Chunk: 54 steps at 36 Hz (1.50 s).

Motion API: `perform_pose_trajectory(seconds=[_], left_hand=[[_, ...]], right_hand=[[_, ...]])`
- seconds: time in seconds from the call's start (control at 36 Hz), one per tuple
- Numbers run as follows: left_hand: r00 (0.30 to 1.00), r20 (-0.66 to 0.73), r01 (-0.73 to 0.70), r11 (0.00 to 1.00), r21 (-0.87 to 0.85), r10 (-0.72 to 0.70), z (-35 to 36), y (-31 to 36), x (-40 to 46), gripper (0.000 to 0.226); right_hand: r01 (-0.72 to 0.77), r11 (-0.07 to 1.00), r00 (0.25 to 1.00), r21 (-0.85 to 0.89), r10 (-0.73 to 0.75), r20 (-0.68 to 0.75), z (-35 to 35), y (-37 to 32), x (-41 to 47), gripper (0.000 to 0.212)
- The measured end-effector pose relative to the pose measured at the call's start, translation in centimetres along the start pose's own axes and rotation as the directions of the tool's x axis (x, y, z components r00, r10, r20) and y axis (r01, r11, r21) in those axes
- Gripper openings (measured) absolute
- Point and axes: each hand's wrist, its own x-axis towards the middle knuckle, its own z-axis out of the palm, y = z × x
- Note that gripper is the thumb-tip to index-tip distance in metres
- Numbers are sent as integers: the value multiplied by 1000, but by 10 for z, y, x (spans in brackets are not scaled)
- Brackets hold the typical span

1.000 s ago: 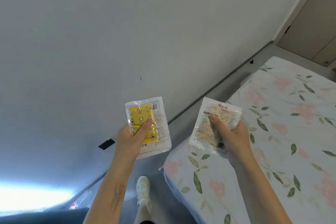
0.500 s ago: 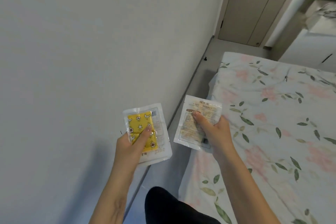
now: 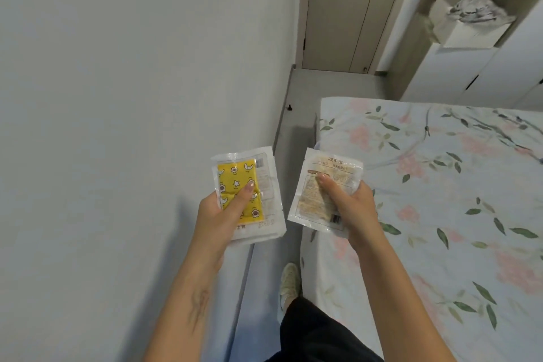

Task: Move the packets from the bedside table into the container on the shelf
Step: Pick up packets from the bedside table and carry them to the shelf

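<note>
My left hand (image 3: pixel 219 214) grips a clear packet with a yellow patterned insert (image 3: pixel 249 185), thumb pressed across its front. My right hand (image 3: pixel 351 209) grips a white packet with a beige insert (image 3: pixel 316 194), thumb on its face. Both packets are held upright in front of me, side by side and apart, over the narrow floor strip between wall and bed. A white container (image 3: pixel 464 25) with crumpled material inside stands on a shelf at the upper right, far from both hands. No bedside table is in view.
A plain wall (image 3: pixel 117 97) runs along my left. A bed with a floral sheet (image 3: pixel 440 200) fills the right. A narrow grey floor gap (image 3: pixel 296 114) leads ahead to a closed door (image 3: pixel 343 9). White cabinets (image 3: pixel 458 73) stand beyond the bed. My shoe (image 3: pixel 289 282) is below.
The view has swung right and forward along the gap; the door, shelf and container have come into view. Both hands keep the same hold on their packets.
</note>
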Motion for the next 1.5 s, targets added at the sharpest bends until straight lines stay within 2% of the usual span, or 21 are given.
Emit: perform_pose_trajectory(seconds=[0.22,0.42,0.61,0.83,1.03,1.25,1.5], left_hand=[[994,110,-2,1000,-2,2,95,58,179,4],[987,159,-49,996,78,36,140,96,282,2],[990,143,-45,987,156,22,170,129,398,5],[986,164,-83,967,242,44,220,165,563,9],[992,81,-112,979,173,99,268,222,679,12],[990,97,-121,980,160,106,338,270,780,11],[974,197,-151,970,192,113,456,295,913,7]], right_hand=[[71,996,987,-53,-78,-144,-21,-87,175,8],[38,999,976,-4,-38,-214,-22,-111,272,7],[-31,999,973,38,39,-227,-4,-121,378,9],[-29,997,978,76,44,-204,33,-155,558,8],[1,995,990,97,12,-141,64,-216,707,11],[47,993,985,107,-28,-172,40,-263,813,11],[58,984,973,166,-18,-231,1,-291,972,8]])
